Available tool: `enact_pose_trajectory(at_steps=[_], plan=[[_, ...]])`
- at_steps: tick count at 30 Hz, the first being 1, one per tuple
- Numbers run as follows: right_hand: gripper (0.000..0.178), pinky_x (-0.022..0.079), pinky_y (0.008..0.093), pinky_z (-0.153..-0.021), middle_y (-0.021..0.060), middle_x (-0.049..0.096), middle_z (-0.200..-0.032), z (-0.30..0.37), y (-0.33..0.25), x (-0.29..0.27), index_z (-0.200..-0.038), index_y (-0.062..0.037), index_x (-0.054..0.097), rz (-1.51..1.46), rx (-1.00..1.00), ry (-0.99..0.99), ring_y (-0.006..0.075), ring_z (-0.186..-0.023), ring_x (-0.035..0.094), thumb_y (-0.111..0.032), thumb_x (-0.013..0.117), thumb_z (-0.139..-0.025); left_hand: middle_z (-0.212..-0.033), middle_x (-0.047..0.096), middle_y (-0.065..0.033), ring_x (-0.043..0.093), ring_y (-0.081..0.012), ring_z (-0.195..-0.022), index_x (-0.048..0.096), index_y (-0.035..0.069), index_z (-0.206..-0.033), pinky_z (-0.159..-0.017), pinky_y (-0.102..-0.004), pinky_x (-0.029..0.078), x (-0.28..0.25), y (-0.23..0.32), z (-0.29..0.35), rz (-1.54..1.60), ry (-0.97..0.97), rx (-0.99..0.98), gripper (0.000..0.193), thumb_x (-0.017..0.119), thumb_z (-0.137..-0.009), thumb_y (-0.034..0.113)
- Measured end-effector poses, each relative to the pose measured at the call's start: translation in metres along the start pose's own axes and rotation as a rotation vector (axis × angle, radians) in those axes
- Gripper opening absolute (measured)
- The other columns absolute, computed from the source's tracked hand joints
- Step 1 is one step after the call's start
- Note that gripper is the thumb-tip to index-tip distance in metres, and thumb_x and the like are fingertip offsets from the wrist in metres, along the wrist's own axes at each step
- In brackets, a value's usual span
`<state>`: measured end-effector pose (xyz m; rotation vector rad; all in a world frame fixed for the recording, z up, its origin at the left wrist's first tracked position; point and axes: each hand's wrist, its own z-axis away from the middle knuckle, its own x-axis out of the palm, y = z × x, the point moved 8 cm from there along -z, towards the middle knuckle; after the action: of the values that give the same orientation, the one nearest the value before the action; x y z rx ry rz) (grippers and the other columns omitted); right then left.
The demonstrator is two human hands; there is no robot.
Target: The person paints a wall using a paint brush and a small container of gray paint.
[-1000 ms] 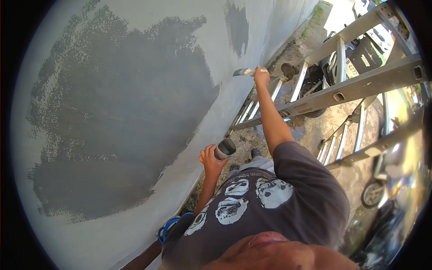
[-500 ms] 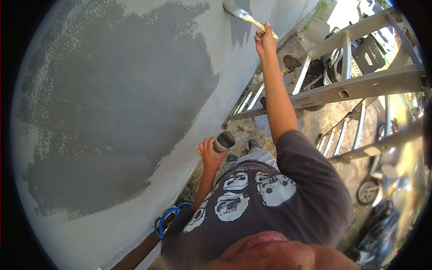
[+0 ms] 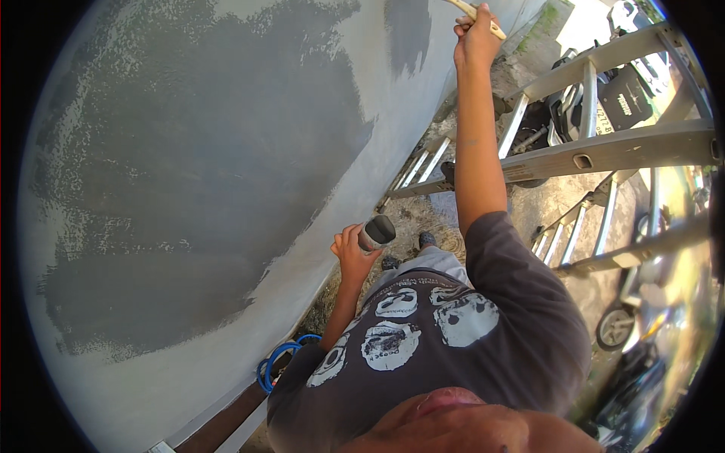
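Note:
With the arm stretched far forward, my right hand [image 3: 477, 39] is closed round the pale handle of a paintbrush [image 3: 495, 28]; its bristles lie beyond the upper edge of the picture. My left hand [image 3: 355, 251] grips a small cup [image 3: 375, 234] of dark grey paint, held near my waist close to the wall. The wall [image 3: 393, 147] at my left is light grey. A broad patch of darker grey paint [image 3: 204, 166] with ragged edges covers much of it, and a smaller dark patch [image 3: 406, 34] shows farther ahead.
A metal ladder [image 3: 604, 155] stands to my right, its rails and rungs close to my right arm. Beyond it are parked motorbikes [image 3: 615, 328]. Coiled blue hose [image 3: 276, 366] lies at the foot of the wall. Rough concrete ground [image 3: 411, 215] shows round my feet.
My right hand has moved farther forward and a little right, carrying the brush so its bristles leave the picture. My left hand with the cup has hardly moved.

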<state>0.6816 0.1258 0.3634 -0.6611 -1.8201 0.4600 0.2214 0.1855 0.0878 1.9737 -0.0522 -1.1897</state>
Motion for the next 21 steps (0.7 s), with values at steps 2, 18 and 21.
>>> enact_pose_trajectory(at_steps=[2,18,21], plan=[[0.018,0.039,0.0258,-0.049,0.0035,0.057,-0.070,-0.025,-0.008,-0.006,-0.097,-0.0061,0.058,-0.054,-0.004,0.027,0.0121,-0.060,0.055,-0.022,0.061,-0.105,-0.128,0.060,-0.0052,0.051,-0.0290,-0.116,0.060,0.014,-0.131,-0.097,-0.0445,0.030,0.003,-0.001,-0.003,-0.010,0.004,0.008,0.085,0.095,-0.054,0.019],[0.024,0.043,0.0279,-0.046,0.0112,0.067,-0.063,0.098,0.139,-0.160,-0.092,-0.0028,0.060,0.618,0.333,0.141,0.0144,-0.047,0.055,-0.024,0.060,-0.103,-0.128,0.059,-0.0046,0.051,-0.0292,-0.116,0.060,0.015,-0.133,-0.097,-0.0453,0.030,0.004,-0.002,-0.005,0.001,-0.018,0.010,0.088,0.097,-0.053,0.020],[0.023,0.041,0.0268,-0.049,0.0089,0.061,-0.064,0.073,0.060,-0.041,-0.098,-0.0011,0.057,0.292,0.181,-0.014,0.0135,-0.051,0.053,-0.023,0.060,-0.105,-0.129,0.059,-0.0041,0.051,-0.0290,-0.116,0.060,0.014,-0.134,-0.099,-0.0454,0.031,-0.002,-0.010,0.005,-0.005,-0.012,-0.055,0.089,0.097,-0.053,0.021]])
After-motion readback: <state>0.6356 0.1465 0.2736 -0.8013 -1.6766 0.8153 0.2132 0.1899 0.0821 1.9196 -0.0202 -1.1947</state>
